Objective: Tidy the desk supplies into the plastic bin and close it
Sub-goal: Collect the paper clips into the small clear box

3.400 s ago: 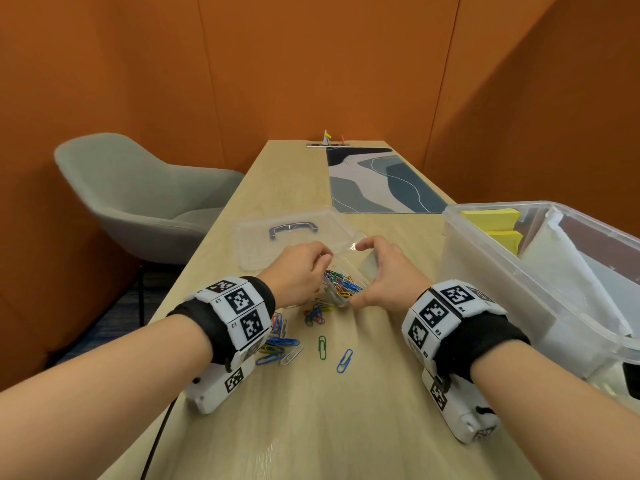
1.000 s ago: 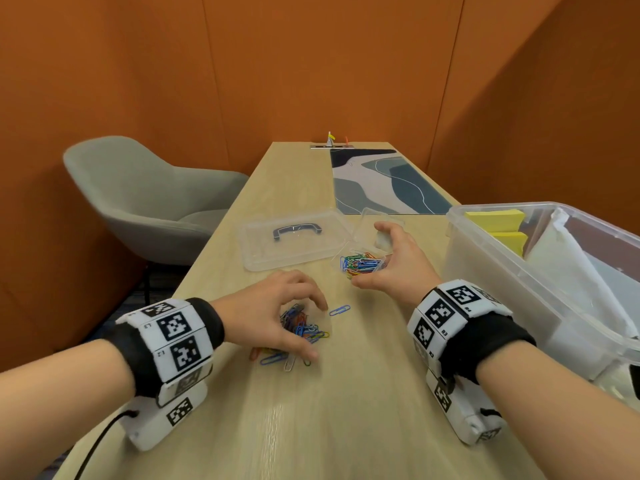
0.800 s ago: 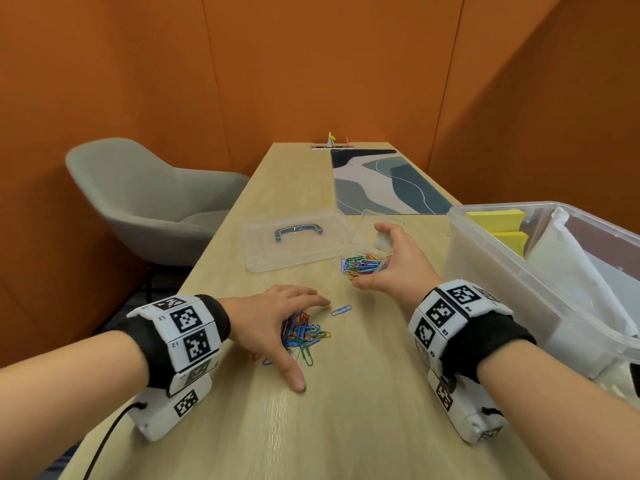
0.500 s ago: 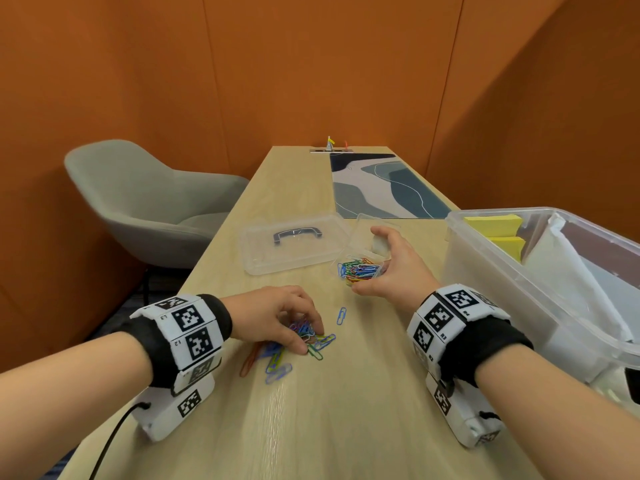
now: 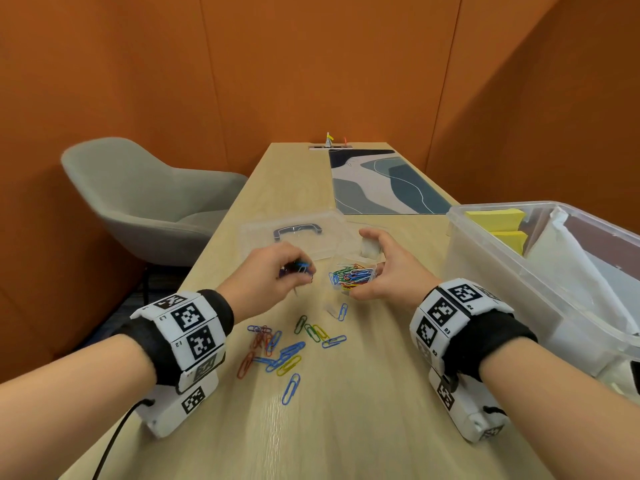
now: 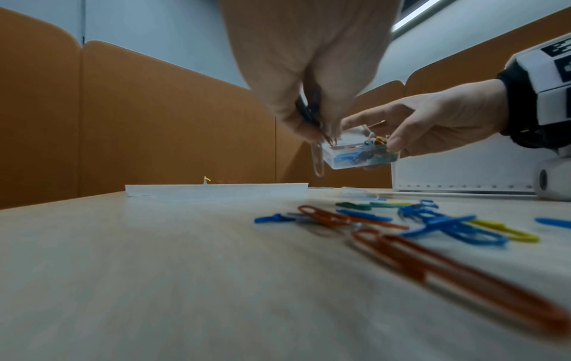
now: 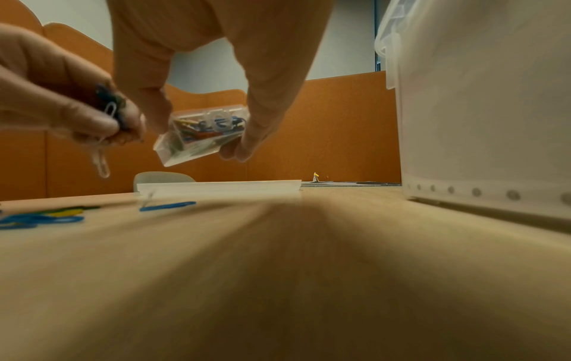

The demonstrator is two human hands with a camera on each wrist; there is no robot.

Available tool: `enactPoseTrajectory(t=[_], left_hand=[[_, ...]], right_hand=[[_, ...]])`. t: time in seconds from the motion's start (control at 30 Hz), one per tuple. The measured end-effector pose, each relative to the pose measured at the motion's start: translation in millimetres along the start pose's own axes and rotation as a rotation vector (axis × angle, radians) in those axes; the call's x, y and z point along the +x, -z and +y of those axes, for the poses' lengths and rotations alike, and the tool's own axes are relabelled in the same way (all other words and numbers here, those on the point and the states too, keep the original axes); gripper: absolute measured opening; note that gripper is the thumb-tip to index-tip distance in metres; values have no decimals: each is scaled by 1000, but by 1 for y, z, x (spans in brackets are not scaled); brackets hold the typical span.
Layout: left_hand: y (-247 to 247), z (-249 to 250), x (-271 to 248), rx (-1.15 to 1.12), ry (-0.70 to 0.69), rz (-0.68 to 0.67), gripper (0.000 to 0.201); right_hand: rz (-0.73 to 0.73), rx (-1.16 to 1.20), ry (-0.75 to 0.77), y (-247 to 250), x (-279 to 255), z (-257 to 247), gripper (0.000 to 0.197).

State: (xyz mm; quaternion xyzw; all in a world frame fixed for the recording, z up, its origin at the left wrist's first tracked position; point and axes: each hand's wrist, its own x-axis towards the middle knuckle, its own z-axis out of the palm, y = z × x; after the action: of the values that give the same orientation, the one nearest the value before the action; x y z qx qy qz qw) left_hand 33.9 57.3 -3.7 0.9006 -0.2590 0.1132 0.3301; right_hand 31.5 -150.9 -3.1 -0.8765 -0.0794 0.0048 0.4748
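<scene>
Head view shows my left hand lifted off the desk, fingers curled and pinching a bunch of clips; in the left wrist view one pale clip dangles below the fingertips. My right hand holds the small clear box between thumb and fingers, raised off the desk and tilted, its open side toward the left hand at about 9 o'clock. The box is partly filled with coloured clips. The right wrist view shows the box clear of the desk, with the left hand's bunch just beside its lower corner.

Loose clips lie scattered on the desk at 6 o'clock from the hands, blue, red, green and yellow, some overlapping. One blue clip lies just below the box.

At 3 o'clock stands the big plastic bin, open, with yellow pads and white sheets inside. Its clear lid with a dark handle lies flat on the desk at 12 o'clock from my left hand. A patterned mat lies farther up the desk, and a grey chair stands at 10 o'clock.
</scene>
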Motion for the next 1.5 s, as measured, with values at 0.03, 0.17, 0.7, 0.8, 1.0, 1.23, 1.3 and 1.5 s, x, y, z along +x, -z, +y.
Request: enactPoseTrajectory(t=[0.03, 0.17, 0.7, 0.8, 1.0, 1.23, 1.3, 1.5], left_hand=[[-1, 3, 1, -10, -36, 64, 7], [-12, 18, 11, -67, -175, 117, 9], [-9, 6, 6, 222, 184, -230, 35], [-14, 11, 2, 244, 196, -632, 51], [-17, 18, -7, 193, 75, -573, 57], [-25, 27, 0, 210, -12, -747, 76], [-27, 28, -1, 205, -53, -717, 67], [-8, 8, -18, 154, -92, -518, 26]], right_hand=[[-29, 21, -2, 0, -1, -1, 98], [-194, 71, -31, 0, -6, -3, 92], [-23, 146, -32, 3, -4, -5, 98], [120, 146, -28, 0, 1, -1, 108], [207, 100, -10, 3, 2, 1, 103], [205, 13, 17, 8, 3, 3, 95], [205, 9, 14, 8, 2, 2, 96], [178, 18, 1, 8, 2, 3, 98]])
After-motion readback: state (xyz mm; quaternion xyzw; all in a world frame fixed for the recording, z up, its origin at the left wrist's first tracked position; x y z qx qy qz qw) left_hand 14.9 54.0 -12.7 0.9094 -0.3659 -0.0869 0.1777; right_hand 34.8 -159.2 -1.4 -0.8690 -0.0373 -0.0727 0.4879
